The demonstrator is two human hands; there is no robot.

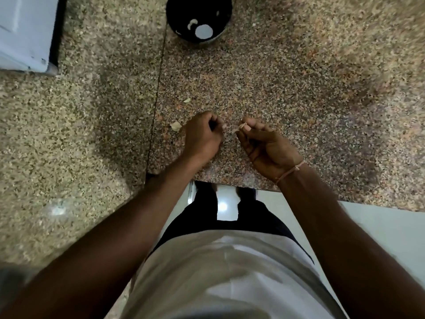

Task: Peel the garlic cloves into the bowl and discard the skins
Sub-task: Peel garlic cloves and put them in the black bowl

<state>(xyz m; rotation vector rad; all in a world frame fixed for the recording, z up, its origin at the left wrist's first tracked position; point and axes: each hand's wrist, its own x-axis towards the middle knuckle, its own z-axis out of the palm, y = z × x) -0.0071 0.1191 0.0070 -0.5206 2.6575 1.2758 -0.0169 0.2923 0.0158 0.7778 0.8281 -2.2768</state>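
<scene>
Speckled granite counter (276, 77) is carrying a black bowl (199, 18) at its far edge — right hand (268, 147) is pinching a garlic skin (241, 127), left hand (203, 137) is curling closed, contents hidden; loose skins (176, 126) are lying left.

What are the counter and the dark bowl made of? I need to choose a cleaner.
Counter: likely polished granite, speckled brown-pink grain with a seam and soft glare. Bowl: dark inside, with a bright reflection; possibly glazed or metal, too blurred to tell.
</scene>
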